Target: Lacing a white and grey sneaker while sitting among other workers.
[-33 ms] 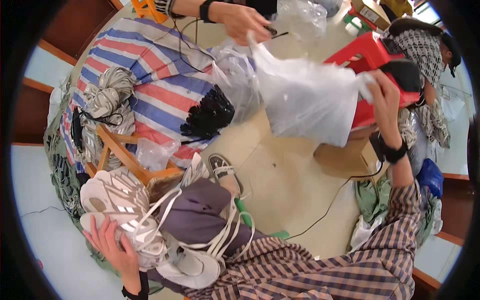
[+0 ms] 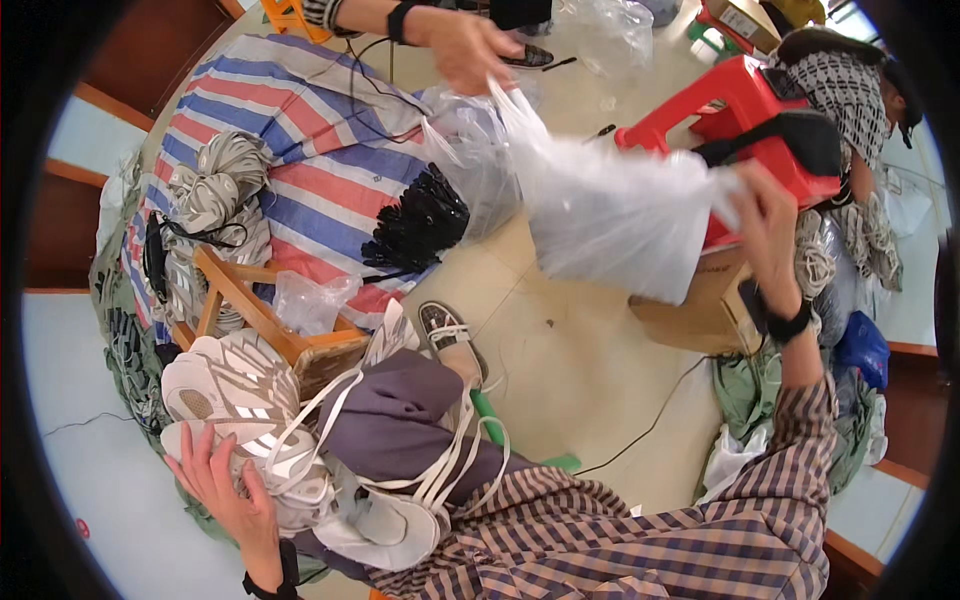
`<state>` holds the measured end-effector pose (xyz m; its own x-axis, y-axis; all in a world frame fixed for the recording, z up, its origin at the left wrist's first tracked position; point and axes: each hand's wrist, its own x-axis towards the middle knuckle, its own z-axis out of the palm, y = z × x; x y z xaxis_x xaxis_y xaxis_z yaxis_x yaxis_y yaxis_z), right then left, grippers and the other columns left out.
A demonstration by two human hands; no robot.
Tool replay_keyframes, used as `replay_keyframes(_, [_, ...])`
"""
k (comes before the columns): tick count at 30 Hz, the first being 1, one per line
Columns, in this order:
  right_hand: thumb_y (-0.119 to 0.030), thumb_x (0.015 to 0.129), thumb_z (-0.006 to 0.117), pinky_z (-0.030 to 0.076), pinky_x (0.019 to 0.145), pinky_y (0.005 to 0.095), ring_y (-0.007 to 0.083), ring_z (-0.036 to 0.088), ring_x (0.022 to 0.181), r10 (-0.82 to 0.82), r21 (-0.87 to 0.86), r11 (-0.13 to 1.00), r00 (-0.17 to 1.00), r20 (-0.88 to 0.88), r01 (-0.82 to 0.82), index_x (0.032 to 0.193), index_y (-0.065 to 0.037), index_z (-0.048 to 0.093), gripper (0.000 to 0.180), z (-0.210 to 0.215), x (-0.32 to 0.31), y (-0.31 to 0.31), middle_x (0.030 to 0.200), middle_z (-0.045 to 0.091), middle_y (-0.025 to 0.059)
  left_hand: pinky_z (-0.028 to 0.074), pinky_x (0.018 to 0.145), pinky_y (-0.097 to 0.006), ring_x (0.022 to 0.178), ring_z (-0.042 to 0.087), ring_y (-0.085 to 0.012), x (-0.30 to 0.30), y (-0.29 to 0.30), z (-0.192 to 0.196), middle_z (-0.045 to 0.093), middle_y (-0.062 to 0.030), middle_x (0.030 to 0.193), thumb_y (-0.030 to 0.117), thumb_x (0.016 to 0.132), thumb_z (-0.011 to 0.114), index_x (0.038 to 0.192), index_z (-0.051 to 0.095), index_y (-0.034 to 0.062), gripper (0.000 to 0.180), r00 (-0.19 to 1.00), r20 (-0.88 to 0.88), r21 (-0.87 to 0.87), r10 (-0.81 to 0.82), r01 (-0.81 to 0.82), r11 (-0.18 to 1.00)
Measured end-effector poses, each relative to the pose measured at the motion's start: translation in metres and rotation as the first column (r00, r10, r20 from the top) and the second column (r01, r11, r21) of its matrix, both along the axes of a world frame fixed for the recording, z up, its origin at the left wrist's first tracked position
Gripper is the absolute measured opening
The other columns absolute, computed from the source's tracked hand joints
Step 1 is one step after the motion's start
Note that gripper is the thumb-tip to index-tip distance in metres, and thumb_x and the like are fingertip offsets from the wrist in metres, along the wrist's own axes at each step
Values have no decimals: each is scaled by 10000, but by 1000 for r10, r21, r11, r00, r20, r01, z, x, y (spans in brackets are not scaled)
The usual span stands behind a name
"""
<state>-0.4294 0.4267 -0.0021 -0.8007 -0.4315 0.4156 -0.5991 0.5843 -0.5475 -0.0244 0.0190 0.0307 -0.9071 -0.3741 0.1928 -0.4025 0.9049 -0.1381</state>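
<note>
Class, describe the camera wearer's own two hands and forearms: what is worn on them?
The right hand is ungloved, with a black wristband and, farther up, a checked sleeve in dark and tan. The left hand is ungloved too, with a black band at its wrist; no sleeve shows clearly there.

Bright, diffuse indoor light casts only soft shadows on the floor point(image 2: 570, 400), while motion blur smears the white plastic bag point(image 2: 615, 235) (most strongly along its upper edge), and fisheye distortion bends straight edges toward a dark, rounded rim.
</note>
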Motion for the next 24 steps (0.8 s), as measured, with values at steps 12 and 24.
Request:
replay_keyframes(12, [-116, 800, 628, 453, 591, 427, 330, 588, 694, 97, 263, 940, 907, 409, -219, 783, -51, 600, 73, -135, 185, 61, 719, 578, 124, 455, 825, -416, 978, 553, -362, -163, 132, -35, 574, -184, 1026, 183, 787, 652, 1147, 516, 19, 418, 769, -5, 758, -640, 420, 499])
replay_keyframes(24, [-75, 755, 691, 433, 529, 371, 278, 551, 613, 245, 38, 960, 897, 369, -278, 706, -50, 580, 124, -115, 225, 62, 657, 518, 89, 402, 988, -444, 1215, 445, -403, -199, 235, -242, 423, -262, 1321, 272, 727, 724, 1418, 248, 51, 867, 985, 107, 882, -134, -32, 470])
